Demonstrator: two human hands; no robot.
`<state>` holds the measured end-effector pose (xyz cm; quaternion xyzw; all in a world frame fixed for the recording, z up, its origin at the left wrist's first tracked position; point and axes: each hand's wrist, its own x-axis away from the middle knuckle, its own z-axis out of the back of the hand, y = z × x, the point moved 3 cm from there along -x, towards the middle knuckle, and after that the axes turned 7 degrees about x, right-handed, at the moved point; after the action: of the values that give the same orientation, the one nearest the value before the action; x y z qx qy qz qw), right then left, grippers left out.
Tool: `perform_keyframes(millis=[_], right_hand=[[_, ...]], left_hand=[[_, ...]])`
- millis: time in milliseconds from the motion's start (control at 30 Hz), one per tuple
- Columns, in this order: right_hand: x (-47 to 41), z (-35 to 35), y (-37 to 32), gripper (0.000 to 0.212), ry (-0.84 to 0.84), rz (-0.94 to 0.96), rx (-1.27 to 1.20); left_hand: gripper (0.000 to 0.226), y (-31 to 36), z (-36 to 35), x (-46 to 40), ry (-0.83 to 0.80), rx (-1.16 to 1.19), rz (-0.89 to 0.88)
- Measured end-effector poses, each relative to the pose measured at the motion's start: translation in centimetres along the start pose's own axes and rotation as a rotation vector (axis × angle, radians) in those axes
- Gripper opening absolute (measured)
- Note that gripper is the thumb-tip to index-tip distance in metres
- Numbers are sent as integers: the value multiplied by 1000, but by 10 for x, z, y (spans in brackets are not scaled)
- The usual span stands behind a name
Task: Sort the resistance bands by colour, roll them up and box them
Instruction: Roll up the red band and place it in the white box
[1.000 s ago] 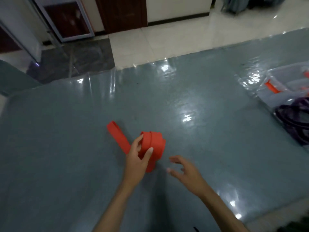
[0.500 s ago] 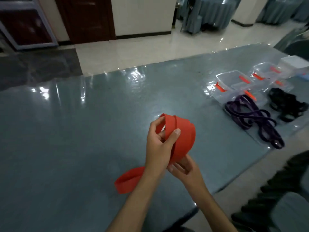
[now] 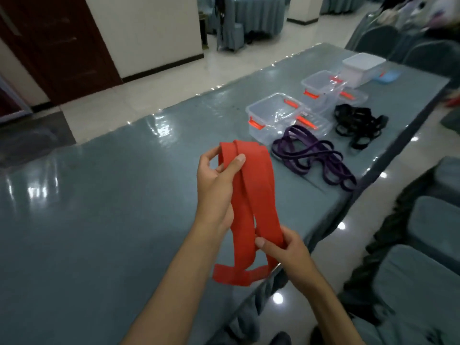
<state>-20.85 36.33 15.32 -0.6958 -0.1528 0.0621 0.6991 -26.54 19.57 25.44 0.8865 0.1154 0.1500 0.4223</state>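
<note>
Left hand [image 3: 215, 188] grips top of red resistance band [image 3: 251, 195] | right hand [image 3: 286, 252] pinches its lower loops | band held above grey table [image 3: 87, 220] | purple bands [image 3: 313, 155], black bands [image 3: 358, 123] lie beside clear boxes [image 3: 271, 115]

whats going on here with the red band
A person is holding a red resistance band above the table: the left hand grips its upper end, the right hand pinches it lower down. It hangs in loose loops, not rolled. Purple bands and black bands lie beside clear boxes.
</note>
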Motion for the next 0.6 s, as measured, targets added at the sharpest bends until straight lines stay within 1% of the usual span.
perform_keyframes(millis=[167,300,400,533,600], right_hand=[[8,99,-1,35,19,63,-143],[19,175,-1,35,168,99,-66],[28,224,2,38,246,110,-36],[30,269,11,50,242,66,-89],[25,287,24,55,292,11,-93]], left_hand=[[38,-65,-77,-12,48,-23,44],[36,-119,-120,-14,7,-42,102],[40,-159,-152,-12,-21,-49,150],[45,-207,-197,-18,-48,-34,177],[45,-232,-221,-24,-71,-33,186]])
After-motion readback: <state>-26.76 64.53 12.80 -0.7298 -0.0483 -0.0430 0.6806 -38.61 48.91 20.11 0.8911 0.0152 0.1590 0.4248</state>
